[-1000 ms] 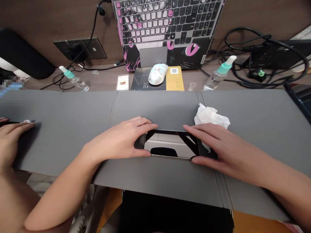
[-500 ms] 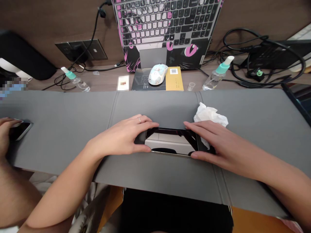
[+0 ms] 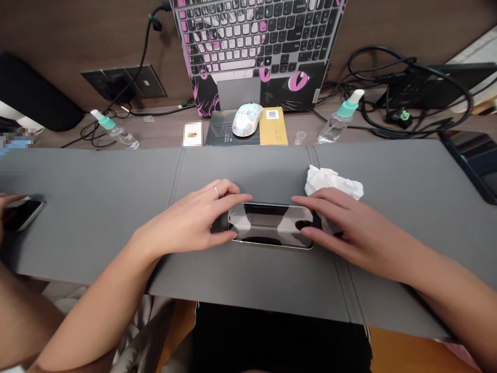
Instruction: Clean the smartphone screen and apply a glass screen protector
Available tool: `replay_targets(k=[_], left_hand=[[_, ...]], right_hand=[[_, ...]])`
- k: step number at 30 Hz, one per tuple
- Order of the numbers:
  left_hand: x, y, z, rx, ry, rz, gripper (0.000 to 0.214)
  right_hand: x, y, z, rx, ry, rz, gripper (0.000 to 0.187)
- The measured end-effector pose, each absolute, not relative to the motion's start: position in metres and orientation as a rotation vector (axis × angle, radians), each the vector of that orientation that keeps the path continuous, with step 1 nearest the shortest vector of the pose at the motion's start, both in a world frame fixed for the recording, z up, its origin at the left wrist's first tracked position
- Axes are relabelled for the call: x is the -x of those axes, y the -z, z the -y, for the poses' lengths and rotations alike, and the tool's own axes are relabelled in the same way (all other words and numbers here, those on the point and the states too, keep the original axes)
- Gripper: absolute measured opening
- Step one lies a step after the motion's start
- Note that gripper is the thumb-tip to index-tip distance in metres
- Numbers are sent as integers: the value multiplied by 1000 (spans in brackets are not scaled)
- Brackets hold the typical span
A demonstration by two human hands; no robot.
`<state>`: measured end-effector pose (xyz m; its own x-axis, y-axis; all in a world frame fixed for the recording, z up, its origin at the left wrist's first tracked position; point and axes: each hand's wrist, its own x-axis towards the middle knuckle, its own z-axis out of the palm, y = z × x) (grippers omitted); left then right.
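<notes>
A phone [image 3: 269,224] with a glossy, mirror-like dark face lies lengthwise on the grey desk mat, a pale edge showing along its near side. Around its left end, my left hand [image 3: 204,215] has the thumb at the near edge and the fingers at the far edge; a ring is on one finger. My right hand [image 3: 341,223] spans the right end the same way, thumb low and index finger on the far edge. Whether a thin glass sheet lies over the screen, I cannot tell. Crumpled white tissue [image 3: 332,182] sits just behind my right hand, partly covered by it.
Behind the mat [image 3: 252,168] stand a laptop [image 3: 248,52], a mouse [image 3: 247,119] on a booklet, and spray bottles [image 3: 341,116] [image 3: 115,130]. Cables coil at right near a dark device [image 3: 473,160]. Another person's hand [image 3: 8,207] rests on a phone [image 3: 24,215] at left.
The glossy face looks flatter and its reflection has shifted. Both my hands keep their places at the phone's ends, with the right thumb slightly higher. The view has shifted slightly.
</notes>
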<state>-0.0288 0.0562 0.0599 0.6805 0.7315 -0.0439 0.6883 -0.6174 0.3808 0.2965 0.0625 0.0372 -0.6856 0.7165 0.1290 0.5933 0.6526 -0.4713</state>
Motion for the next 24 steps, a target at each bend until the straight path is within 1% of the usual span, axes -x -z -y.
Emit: replay_targets(k=[5,8,10,12,17,22,24], left_hand=[[29,-62,-56,-2566,-278,-1096,52],[29,-62,-57,-2620,-432,-1075,36],[29,-62,-57,-2654,-553,-1054,23],[29,-62,-57,-2684,-652,-1016,16],[28,-64,-56,-2701,-778,-960,11],[25,-64,-57,-2537,-780,-1027,13],[24,-62,-60,-2477,-719,-1079,15]], right_hand=[[-293,-43,-61,1098,-789,2387,22],[-293,-47,-61,1050,-768,2300,10],[-292,-50,-60,1000,-726,2258,6],[-291,-51,-60,964,-681,2244,4],[-293,-50,-58,957,-562,2291,6],[-296,-49,-58,987,-629,2313,6],[-296,-46,-59,1058,-641,2345,9]])
